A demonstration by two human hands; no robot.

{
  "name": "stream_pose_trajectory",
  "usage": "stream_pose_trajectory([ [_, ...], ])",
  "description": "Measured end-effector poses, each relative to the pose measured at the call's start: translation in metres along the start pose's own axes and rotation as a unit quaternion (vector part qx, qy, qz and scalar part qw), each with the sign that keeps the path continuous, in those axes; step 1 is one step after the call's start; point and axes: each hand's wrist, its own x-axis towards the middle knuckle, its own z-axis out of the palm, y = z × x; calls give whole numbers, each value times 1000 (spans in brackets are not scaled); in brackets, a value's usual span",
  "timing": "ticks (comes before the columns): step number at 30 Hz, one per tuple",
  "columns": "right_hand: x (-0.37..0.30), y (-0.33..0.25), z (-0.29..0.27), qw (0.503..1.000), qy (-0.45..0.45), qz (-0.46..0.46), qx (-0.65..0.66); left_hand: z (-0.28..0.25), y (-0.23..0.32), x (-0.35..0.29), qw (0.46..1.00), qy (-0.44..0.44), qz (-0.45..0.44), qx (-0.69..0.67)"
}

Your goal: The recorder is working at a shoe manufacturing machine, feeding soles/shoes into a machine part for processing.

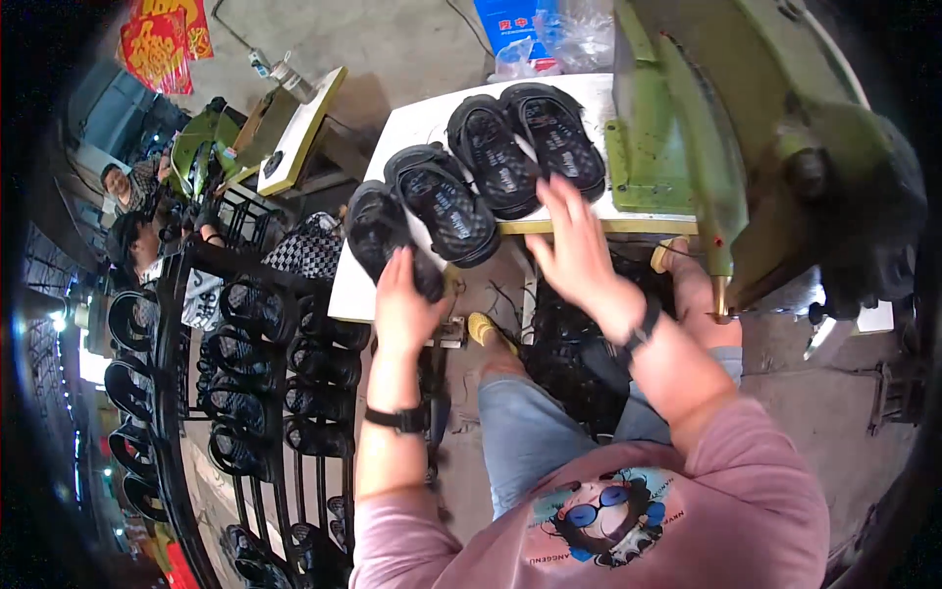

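Observation:
Four black sandals lie in a slanted row on a white table, toes away from me. My left hand (407, 306) is at the heel of the leftmost sandal (378, 233), fingers over its insole and the thumb hidden; it appears to grip that heel. Beside it lies the second sandal (446, 211), its heel past the table's near edge. My right hand (577, 250) is open, thumb apart, with fingertips at the heels of the third sandal (496, 162) and the rightmost sandal (557, 142). Black bands circle both wrists.
The white table (402, 123) carries a green machine (677, 128) at the right. A black rack (265, 270) of sandals stands at my left. Clear plastic bags (579, 39) lie at the back. Two people (137, 196) are at the far left, near another green machine.

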Motion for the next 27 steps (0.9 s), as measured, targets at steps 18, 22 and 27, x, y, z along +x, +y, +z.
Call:
stream_pose_trajectory([
  [18, -120, 3, -259, 908, -180, 140, 353, -75, 282, -64, 635, -277, -53, -719],
  [22, -143, 4, -282, 992, 108, -2, -64, -41, 327, -81, 639, -184, -99, -740],
  [27, -214, 15, -279, 855, -287, 24, 432, -23, 353, -88, 550, -113, -178, -808],
])
